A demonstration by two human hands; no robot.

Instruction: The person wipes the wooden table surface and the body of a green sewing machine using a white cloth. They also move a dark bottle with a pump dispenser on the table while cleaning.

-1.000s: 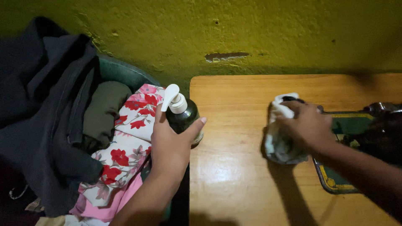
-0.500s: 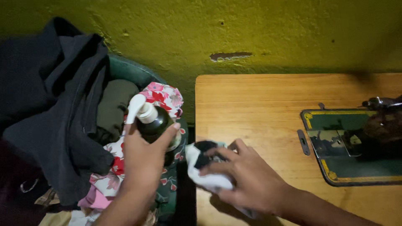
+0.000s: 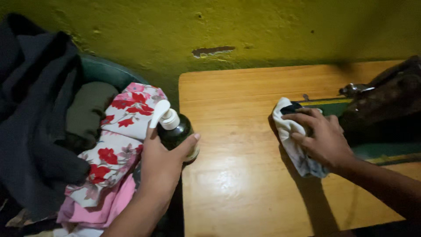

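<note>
Dark pump bottle (image 3: 175,131) gripped by left hand (image 3: 162,160) at table's (image 3: 232,175) left edge. White cloth (image 3: 291,140) pressed on table under right hand (image 3: 322,138), fingers curled over it.

This looks like a home sewing corner, a small room used for tailoring and laundry. A treadle-type sewing machine (image 3: 386,109) sits sunk in a green plate on the wooden table (image 3: 232,175), just beyond the right hand (image 3: 322,138). To the outer side of the left hand (image 3: 164,160), a teal tub (image 3: 103,70) is heaped with clothes: floral fabric (image 3: 118,140), pink cloth and dark garments. Behind both hands rises a rough, chipped yellow-green plaster wall (image 3: 219,30), dimly lit.
</note>
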